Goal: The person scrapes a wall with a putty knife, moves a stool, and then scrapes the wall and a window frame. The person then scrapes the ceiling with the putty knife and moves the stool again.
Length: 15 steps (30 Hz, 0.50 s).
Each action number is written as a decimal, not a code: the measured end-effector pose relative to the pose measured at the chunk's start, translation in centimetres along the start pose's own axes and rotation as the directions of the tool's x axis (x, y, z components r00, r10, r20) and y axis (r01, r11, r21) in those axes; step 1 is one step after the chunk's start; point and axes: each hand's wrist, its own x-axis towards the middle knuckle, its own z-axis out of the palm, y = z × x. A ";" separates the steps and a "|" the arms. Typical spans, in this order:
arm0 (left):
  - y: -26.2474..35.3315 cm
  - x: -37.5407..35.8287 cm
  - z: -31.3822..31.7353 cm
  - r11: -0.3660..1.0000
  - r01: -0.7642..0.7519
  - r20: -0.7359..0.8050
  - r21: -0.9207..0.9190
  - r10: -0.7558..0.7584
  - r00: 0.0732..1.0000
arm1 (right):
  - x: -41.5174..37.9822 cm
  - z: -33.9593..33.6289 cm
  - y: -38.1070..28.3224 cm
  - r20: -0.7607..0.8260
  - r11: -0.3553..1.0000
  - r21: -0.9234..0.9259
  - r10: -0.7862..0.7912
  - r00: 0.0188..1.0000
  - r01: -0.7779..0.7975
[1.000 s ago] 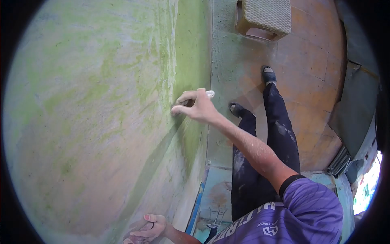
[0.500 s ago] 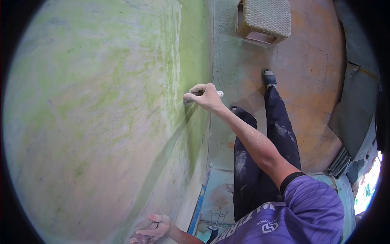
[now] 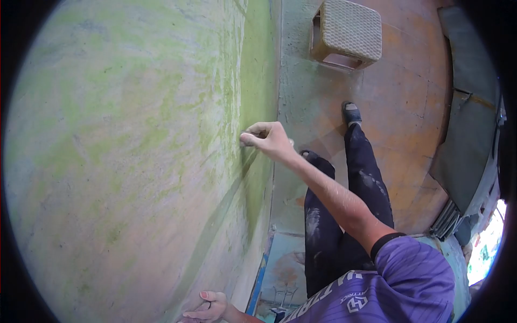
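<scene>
In the head view my right hand [image 3: 267, 141] is closed in a pinch at the green, whitish-patched wall [image 3: 134, 177]. A thin tool [image 3: 291, 142] is in its grip; a pale end shows behind the hand, and the working end is mostly hidden by the fingers. White dust covers the hand and forearm. Low in the view, my left hand [image 3: 211, 308] is near the wall surface, thumb apart from loosely bent fingers, partly cut off by the frame edge. Nothing held can be made out in it.
A woven-pattern plastic stool [image 3: 353, 32] stands on the worn orange and green floor [image 3: 409, 107], beyond my feet in dark sandals [image 3: 351, 113]. Grey sheeting [image 3: 474, 145] lies along the right side. A blue strip [image 3: 257, 285] runs along the wall's foot.
My right hand sits slightly lower in the view, still at the wall with the tool. The stool and feet also appear lower, as the view has shifted. My left hand has barely changed.
</scene>
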 end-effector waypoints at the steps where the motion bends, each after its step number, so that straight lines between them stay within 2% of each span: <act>1: 0.8 0.7 -0.2 0.999 0.039 -0.015 -0.038 -0.040 0.999 | -0.7 0.4 -2.0 0.066 0.998 0.050 0.025 0.998 -0.028; 2: 1.4 1.4 -0.3 0.994 0.079 -0.032 -0.079 -0.082 0.996 | -0.8 0.6 -2.1 0.075 0.997 0.065 0.033 0.997 -0.038; 5: 1.4 2.4 -0.9 0.994 0.028 -0.033 -0.110 -0.032 0.999 | -1.0 -0.5 -0.5 0.079 0.999 0.044 0.001 0.997 -0.004; 6: 2.1 2.3 -1.7 0.910 0.320 0.073 -0.264 -0.312 0.947 | -0.8 -0.8 0.2 0.086 0.999 0.027 -0.023 0.996 0.021; 7: 3.8 1.7 -2.9 0.721 0.583 0.210 -0.375 -0.546 0.811 | -0.6 -0.6 0.2 0.095 0.998 0.053 -0.025 0.995 0.020; 9: 6.3 -1.8 -2.6 0.467 0.538 0.268 -0.702 -0.526 0.807 | -0.6 0.1 0.6 0.111 0.994 0.112 -0.020 0.994 0.008; 10: 7.5 -5.9 -1.5 0.397 0.238 0.096 -0.886 -0.345 0.934 | -0.8 0.5 -1.0 0.095 0.996 0.077 -0.061 0.994 0.054; 11: 8.2 -8.1 -1.3 0.252 -0.079 -0.127 -0.965 -0.180 0.975 | -1.3 1.2 -4.5 0.079 0.995 0.042 -0.099 0.992 0.096; 12: 10.8 -3.6 -4.1 0.233 0.125 0.113 -0.964 -0.062 0.992 | -1.6 1.6 -7.2 0.063 0.990 0.005 -0.139 0.988 0.139; 13: 14.1 -2.8 -5.3 0.038 0.371 0.372 -0.928 0.045 0.927 | -1.8 1.9 -8.6 0.094 0.986 -0.010 -0.165 0.982 0.166; 14: 17.5 -1.7 -5.8 -0.123 0.473 0.469 -0.873 0.057 0.881 | -1.8 2.2 -9.7 0.124 0.981 -0.023 -0.190 0.974 0.194; 15: 20.3 -2.3 -5.8 -0.265 0.577 0.565 -0.773 0.130 0.815 | -1.9 2.4 -10.2 0.150 0.975 -0.034 -0.214 0.965 0.222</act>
